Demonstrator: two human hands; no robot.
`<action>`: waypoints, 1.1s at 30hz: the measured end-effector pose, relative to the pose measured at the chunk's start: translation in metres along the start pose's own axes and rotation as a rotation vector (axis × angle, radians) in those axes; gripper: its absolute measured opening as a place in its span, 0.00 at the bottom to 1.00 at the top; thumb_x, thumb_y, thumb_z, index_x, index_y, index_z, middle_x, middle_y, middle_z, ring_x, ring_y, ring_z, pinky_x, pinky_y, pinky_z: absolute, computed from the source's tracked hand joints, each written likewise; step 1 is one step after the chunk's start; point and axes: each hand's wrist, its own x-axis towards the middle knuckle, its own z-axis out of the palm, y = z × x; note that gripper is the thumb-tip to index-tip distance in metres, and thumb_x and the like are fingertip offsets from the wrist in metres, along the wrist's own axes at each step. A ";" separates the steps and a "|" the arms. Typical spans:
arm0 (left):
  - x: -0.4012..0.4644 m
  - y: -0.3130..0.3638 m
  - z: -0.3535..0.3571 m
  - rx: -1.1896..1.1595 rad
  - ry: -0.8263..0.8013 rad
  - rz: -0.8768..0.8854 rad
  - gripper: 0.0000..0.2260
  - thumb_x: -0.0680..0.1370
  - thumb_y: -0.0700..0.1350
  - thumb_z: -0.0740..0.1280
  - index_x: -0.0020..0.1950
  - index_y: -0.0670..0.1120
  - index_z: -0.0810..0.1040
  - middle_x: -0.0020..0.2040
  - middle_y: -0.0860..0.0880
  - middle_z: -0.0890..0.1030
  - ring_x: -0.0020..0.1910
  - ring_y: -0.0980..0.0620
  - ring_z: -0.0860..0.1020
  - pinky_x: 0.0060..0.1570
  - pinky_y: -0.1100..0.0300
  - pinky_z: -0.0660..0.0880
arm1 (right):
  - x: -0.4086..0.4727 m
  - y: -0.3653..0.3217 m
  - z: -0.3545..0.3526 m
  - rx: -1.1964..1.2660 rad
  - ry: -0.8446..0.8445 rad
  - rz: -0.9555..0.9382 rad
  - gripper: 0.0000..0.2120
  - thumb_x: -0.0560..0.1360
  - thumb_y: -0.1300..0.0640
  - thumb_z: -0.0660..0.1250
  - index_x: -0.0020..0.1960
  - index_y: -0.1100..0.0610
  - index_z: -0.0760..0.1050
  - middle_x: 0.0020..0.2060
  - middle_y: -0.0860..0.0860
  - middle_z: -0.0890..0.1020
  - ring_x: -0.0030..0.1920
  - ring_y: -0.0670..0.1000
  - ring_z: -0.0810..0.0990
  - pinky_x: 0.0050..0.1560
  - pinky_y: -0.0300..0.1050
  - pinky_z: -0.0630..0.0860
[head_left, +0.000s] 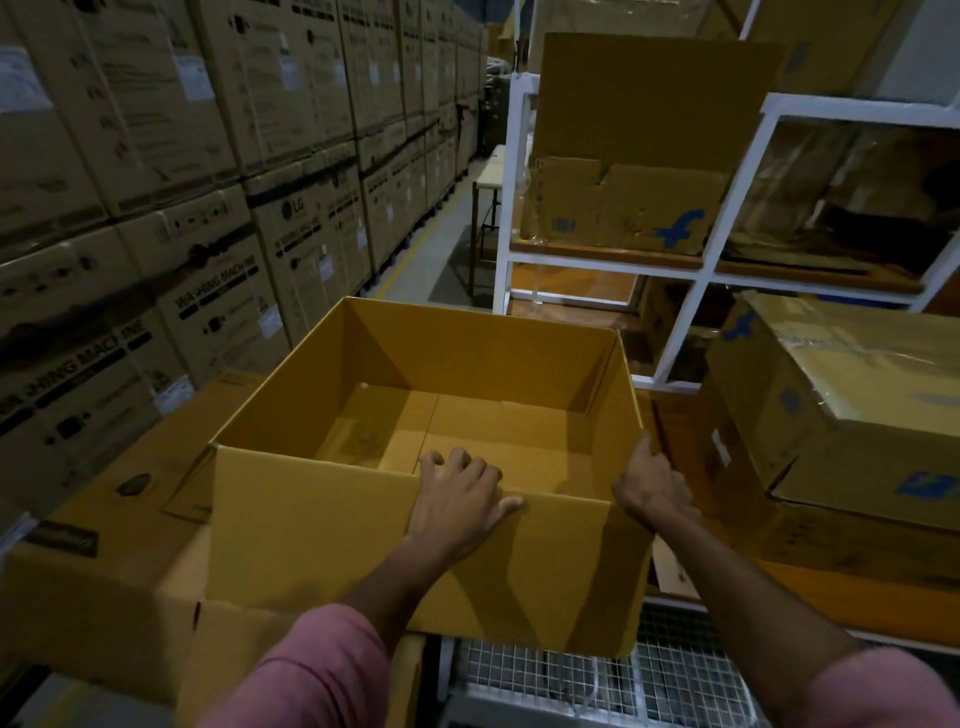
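An open, empty brown cardboard box (311, 530) stands in front of me with its top flaps out of the way. My left hand (457, 499) grips the near wall's top edge, fingers curled inside and thumb along the rim. My right hand (654, 488) grips the box's near right corner, thumb up along the right wall's edge. Both forearms reach in from the bottom, in pink sleeves.
A flattened carton (104, 571) lies under the box at left. Taped cartons (852, 410) sit to the right. A white shelf frame (711, 270) holds more boxes behind. Stacked washing machine cartons (156, 234) wall the left. A wire mesh cage (545, 680) sits below.
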 end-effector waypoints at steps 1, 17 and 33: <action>-0.003 -0.001 -0.001 -0.002 -0.010 0.014 0.30 0.81 0.71 0.47 0.61 0.54 0.80 0.58 0.52 0.81 0.62 0.48 0.74 0.62 0.42 0.63 | 0.002 0.001 0.000 -0.004 0.007 0.023 0.35 0.80 0.55 0.67 0.80 0.53 0.51 0.53 0.57 0.78 0.49 0.56 0.80 0.45 0.53 0.78; 0.012 0.022 -0.018 -0.205 -0.158 -0.017 0.17 0.81 0.62 0.63 0.62 0.53 0.77 0.58 0.54 0.81 0.58 0.51 0.72 0.56 0.48 0.59 | 0.010 0.026 -0.001 0.105 0.003 -0.025 0.27 0.80 0.52 0.67 0.75 0.51 0.61 0.63 0.59 0.74 0.62 0.63 0.75 0.60 0.62 0.73; 0.008 0.045 -0.027 -0.176 -0.207 -0.009 0.19 0.82 0.63 0.60 0.62 0.51 0.76 0.57 0.52 0.81 0.57 0.49 0.72 0.58 0.47 0.63 | 0.007 0.051 -0.014 0.034 -0.033 -0.103 0.35 0.83 0.57 0.63 0.82 0.54 0.47 0.50 0.56 0.75 0.46 0.54 0.74 0.44 0.52 0.71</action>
